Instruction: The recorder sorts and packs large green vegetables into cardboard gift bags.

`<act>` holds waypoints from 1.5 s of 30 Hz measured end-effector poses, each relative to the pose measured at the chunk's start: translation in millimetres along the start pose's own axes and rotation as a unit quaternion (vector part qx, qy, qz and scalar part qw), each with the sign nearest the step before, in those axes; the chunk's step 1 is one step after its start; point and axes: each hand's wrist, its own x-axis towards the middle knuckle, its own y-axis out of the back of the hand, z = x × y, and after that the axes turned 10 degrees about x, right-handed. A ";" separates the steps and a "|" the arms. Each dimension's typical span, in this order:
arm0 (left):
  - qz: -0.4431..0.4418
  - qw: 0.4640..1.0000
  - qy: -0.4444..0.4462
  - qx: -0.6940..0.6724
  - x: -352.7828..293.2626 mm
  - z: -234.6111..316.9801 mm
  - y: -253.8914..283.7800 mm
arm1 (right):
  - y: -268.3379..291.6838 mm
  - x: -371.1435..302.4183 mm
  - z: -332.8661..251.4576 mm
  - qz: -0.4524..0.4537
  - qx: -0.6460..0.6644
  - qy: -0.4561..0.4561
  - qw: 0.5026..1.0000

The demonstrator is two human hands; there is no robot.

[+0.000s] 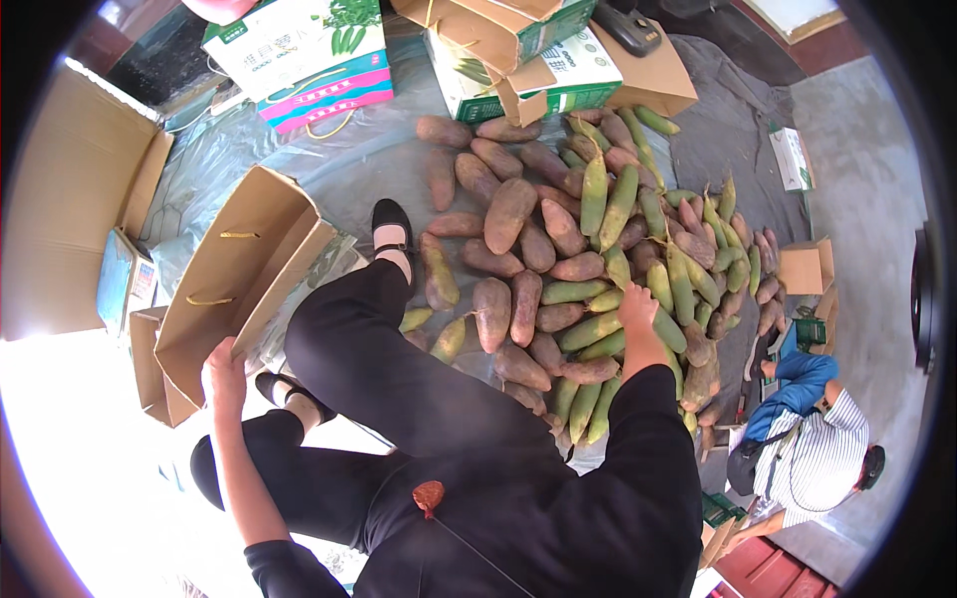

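Note:
My left hand (224, 377) is closed on the near edge of an upright brown cardboard box (221, 257) with yellow rope handles. The box's open side faces me, and nothing shows inside it. On the right, my right hand (639, 307) reaches into a big heap with its fingers curled at the end of a long green radish (617, 266); the hand partly hides the grip. Reddish-brown, thick roots (510, 214) make up the left of the heap. More green radishes (592, 329) lie mixed in around my right hand.
Printed cartons (319, 50) and an opened green-and-white box (523, 75) stand at the far side. A large cardboard panel (75, 199) rises at far left. A co-worker in a striped shirt (812, 458) bends at the right beside small boxes. Plastic sheeting (344, 149) covers the floor.

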 end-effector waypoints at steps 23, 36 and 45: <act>0.002 0.999 -0.024 0.041 -25.3 3.2 -6.9 | 63.1 0.6 30.8 0.115 0.607 0.133 0.775; 0.005 0.997 -0.053 0.055 -22.9 0.4 -4.0 | 324.6 -156.2 -169.9 -0.095 0.773 0.484 0.400; -0.005 0.993 -0.067 0.092 -16.9 -7.6 -7.1 | 290.0 -239.3 -404.0 -0.292 0.729 0.465 0.408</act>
